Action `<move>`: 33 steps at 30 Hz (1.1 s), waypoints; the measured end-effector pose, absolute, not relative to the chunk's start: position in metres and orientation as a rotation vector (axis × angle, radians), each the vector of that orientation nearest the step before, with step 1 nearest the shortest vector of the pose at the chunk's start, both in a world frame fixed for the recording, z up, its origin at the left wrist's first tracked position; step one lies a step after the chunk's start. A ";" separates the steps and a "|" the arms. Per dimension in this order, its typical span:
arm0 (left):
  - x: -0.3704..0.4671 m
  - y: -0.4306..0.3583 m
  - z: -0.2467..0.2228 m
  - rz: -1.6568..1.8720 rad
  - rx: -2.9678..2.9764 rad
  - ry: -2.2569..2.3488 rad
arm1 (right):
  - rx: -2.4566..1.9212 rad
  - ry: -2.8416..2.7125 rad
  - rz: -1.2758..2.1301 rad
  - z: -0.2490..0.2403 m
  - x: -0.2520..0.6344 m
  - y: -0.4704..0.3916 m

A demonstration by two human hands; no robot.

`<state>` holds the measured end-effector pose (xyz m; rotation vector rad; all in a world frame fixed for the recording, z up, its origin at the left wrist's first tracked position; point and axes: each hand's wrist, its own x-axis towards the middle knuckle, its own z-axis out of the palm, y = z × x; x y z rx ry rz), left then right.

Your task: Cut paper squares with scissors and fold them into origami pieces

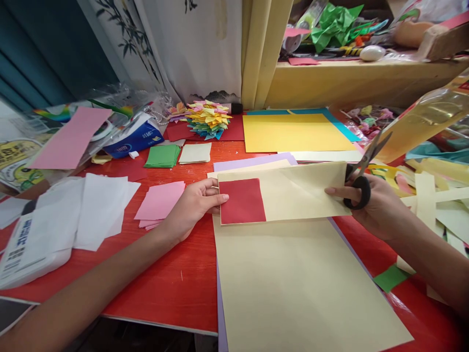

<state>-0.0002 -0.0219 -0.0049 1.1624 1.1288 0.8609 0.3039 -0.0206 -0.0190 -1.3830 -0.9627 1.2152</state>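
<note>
A long cream paper strip (296, 190) is held up level between my two hands. At its left end lies a red paper square (242, 201). My left hand (200, 203) pinches the square and the strip together, thumb on top and fingers behind. My right hand (366, 200) grips the strip's right end with the thumb in front. That same hand carries scissors (361, 188) with black handles, their blades apart and pointing up to the right. Below the strip, large cream sheets (300, 283) rest on a lilac sheet (222, 313).
Pink squares (159, 200), green squares (163, 155) and pale squares (195, 153) lie in piles on the red table (164, 288). Yellow paper (296, 132) is behind. White sheets (102, 205) sit at left; paper offcuts (427, 205) and a tilted bottle (421, 122) at right.
</note>
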 end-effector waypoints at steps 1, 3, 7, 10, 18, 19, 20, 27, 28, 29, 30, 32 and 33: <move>0.000 -0.022 -0.005 0.865 1.156 1.127 | -1.389 -0.956 1.214 -0.019 0.304 -0.021; 0.000 -0.022 -0.005 0.878 1.151 1.122 | -1.389 -0.929 1.226 -0.018 0.303 -0.021; -0.001 -0.022 -0.007 0.916 1.139 1.109 | -1.315 -0.825 1.246 -0.013 0.299 -0.021; -0.002 -0.021 -0.007 0.917 1.109 1.094 | -1.256 -0.717 1.253 -0.009 0.299 -0.021; -0.004 -0.018 -0.007 0.938 0.963 1.106 | -1.098 -0.748 1.378 -0.002 0.294 -0.031; -0.004 -0.018 -0.007 0.941 0.942 1.120 | -1.053 -0.763 1.376 -0.002 0.291 -0.033; -0.003 -0.018 -0.006 0.944 0.925 1.134 | -1.012 -0.785 1.368 -0.001 0.288 -0.036; 0.009 -0.031 0.002 1.093 0.993 1.155 | -0.944 -0.922 1.316 0.000 0.237 -0.061; 0.012 -0.034 0.003 1.124 1.018 1.166 | -0.970 -0.922 1.290 -0.001 0.229 -0.066; 0.014 -0.037 0.003 1.150 1.047 1.177 | -1.026 -0.921 1.259 -0.004 0.222 -0.070; 0.017 -0.040 0.004 1.169 1.077 1.187 | -1.067 -0.922 1.256 -0.006 0.216 -0.073; 0.021 -0.046 0.004 1.182 1.130 1.202 | -1.141 -0.945 1.259 -0.011 0.209 -0.079; 0.023 -0.049 0.004 1.183 1.152 1.209 | -1.169 -0.953 1.256 -0.013 0.208 -0.080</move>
